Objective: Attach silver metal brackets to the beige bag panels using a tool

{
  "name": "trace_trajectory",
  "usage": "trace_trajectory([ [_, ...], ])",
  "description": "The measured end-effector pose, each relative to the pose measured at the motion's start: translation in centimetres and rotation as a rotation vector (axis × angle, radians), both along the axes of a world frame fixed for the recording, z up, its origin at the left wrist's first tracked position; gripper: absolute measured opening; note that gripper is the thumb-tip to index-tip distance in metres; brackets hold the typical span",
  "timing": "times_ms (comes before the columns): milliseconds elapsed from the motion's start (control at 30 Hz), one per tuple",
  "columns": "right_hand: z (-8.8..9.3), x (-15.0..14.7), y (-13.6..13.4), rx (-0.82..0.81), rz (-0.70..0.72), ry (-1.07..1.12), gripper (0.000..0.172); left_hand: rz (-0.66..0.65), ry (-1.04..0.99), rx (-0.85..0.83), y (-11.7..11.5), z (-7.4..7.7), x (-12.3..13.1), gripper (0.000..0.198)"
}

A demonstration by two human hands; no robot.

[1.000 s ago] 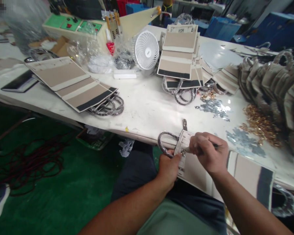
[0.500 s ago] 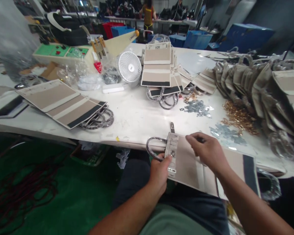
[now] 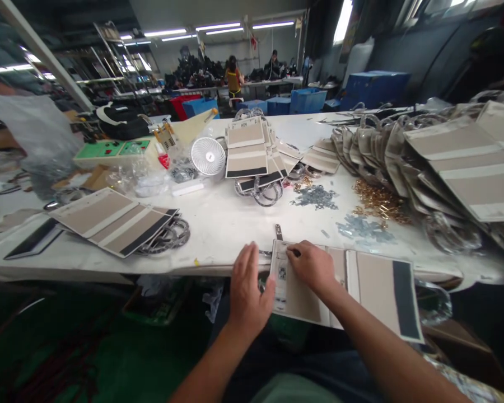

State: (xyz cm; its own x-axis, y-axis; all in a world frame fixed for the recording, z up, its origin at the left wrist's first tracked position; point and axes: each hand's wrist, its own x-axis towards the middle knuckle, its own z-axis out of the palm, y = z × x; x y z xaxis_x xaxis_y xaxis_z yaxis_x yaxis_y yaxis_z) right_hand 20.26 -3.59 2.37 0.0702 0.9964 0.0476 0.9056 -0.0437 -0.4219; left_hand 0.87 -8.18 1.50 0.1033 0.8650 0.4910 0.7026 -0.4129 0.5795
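A flat beige bag panel with a dark end strip lies over the table's front edge. My left hand is at its left edge, fingers stretched out and thumb apart, nothing gripped. My right hand is closed over the panel near its upper left corner. Something small and dark shows at its fingertips, too hidden to name. Small metal fittings sit along the panel's left border. A short dark strap with metal sticks out past the top edge. A plastic-wrapped handle extends from the right end.
More beige panels lie in stacks at the left, middle and right. Loose silvery plates and gold-coloured fittings are heaped on the table. A white fan stands behind. Two people are in the background.
My left hand has let go of the panel's edge and opened. The right hand has moved left across the panel to its fitted border. The camera view has tilted up.
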Motion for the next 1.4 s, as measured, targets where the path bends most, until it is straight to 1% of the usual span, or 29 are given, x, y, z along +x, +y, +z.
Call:
trace_trajectory([
  [33, -0.1, -0.1, -0.2, 0.011, -0.006, -0.006, 0.027, -0.126, 0.145, -0.020, 0.8, 0.3, 0.2, 0.065],
  [67, -0.2, -0.2, -0.3, 0.023, -0.011, -0.015, 0.028, -0.222, 0.258, -0.063, 1.6, 0.5, 0.5, 0.062],
  [100, -0.3, -0.3, -0.6, 0.036, -0.014, -0.030, 0.028, -0.279, 0.337, -0.110, 2.3, 0.6, 0.7, 0.059],
  [133, -0.4, -0.4, -0.8, 0.050, -0.016, -0.048, 0.028, -0.303, 0.382, -0.147, 2.9, 0.5, 0.9, 0.058],
  [200, -0.6, -0.6, -1.2, 0.072, -0.005, -0.089, 0.028, -0.305, 0.397, -0.178, 3.7, 0.1, 0.9, 0.059],
  [367, -0.9, -0.7, -1.2, 0.076, 0.048, -0.157, 0.026, -0.300, 0.342, -0.195, 4.5, -0.8, 0.2, 0.062],
  [633, -1.4, -1.0, -0.2, 0.047, 0.084, -0.236, 0.023, -0.327, 0.394, -0.275, 6.4, -0.7, -0.2, 0.065],
  [900, -0.7, -1.6, 0.2, 0.002, 0.158, -0.308, 0.022, -0.366, 0.415, -0.263, 6.4, -0.3, -0.4, 0.065],
  [1033, 0.3, -1.6, 0.6, -0.025, 0.182, -0.328, 0.023, -0.367, 0.419, -0.250, 6.4, -0.2, -0.7, 0.065],
  [1133, 1.6, 0.6, 1.5, -0.052, 0.193, -0.251, 0.026, -0.363, 0.405, -0.251, 6.5, -0.3, -0.9, 0.058],
  [1167, 2.1, 1.9, 2.0, -0.054, 0.163, -0.233, 0.028, -0.363, 0.397, -0.250, 6.5, -0.4, -0.9, 0.055],
  [1233, 2.8, 4.8, 3.2, -0.062, 0.050, -0.251, 0.032, -0.358, 0.378, -0.245, 6.5, -0.6, -0.9, 0.049],
  [1300, 3.0, 7.7, 4.3, -0.128, -0.050, -0.326, 0.037, -0.340, 0.350, -0.237, 6.4, -0.8, -0.8, 0.045],
  [1400, 2.4, 10.4, 5.5, -0.270, -0.075, -0.389, 0.041, -0.316, 0.292, -0.226, 6.2, -1.2, -0.8, 0.043],
])
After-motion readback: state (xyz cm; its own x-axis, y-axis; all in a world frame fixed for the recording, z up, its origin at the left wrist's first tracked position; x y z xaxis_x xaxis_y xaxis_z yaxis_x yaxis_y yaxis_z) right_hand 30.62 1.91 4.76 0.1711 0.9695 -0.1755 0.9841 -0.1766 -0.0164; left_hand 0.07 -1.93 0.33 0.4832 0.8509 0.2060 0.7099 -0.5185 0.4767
